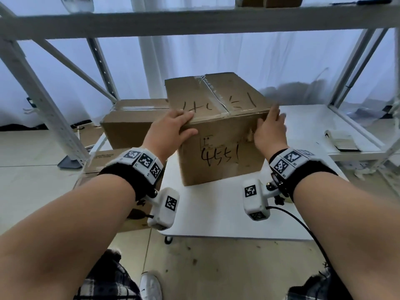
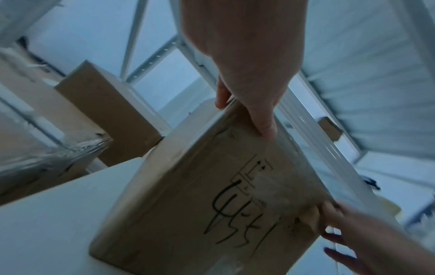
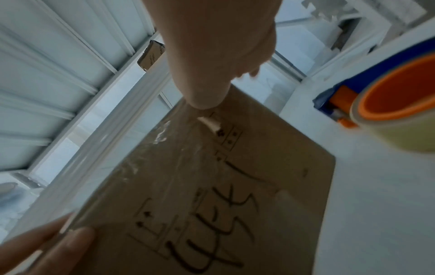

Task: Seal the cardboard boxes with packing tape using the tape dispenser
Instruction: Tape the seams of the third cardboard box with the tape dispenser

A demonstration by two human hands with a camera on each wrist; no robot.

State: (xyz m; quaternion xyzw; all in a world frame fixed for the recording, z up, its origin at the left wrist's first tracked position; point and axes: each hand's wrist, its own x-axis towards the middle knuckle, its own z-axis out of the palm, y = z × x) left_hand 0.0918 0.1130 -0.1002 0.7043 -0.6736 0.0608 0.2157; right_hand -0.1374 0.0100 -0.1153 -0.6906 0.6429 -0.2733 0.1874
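A brown cardboard box (image 1: 220, 152) marked "4551" stands on the white table (image 1: 216, 215). Clear tape runs along its top seam. My left hand (image 1: 186, 124) grips the box's near left top corner, with fingers on the lid and thumb on the front face. My right hand (image 1: 268, 120) holds the near right top corner, with fingers along the right side and thumb on the front. In the right wrist view the thumb (image 3: 204, 100) presses the box (image 3: 212, 186) by a wrinkled tape end. The blue and orange tape dispenser (image 3: 388, 104) lies on the table beside it, held by no hand.
A second taped box (image 1: 129, 126) sits behind and to the left. Flattened cardboard (image 1: 104, 156) lies beside the table on the left. A white shelving beam (image 1: 194, 22) crosses overhead with slanted braces. A small pad (image 1: 342, 141) rests on the low shelf at right.
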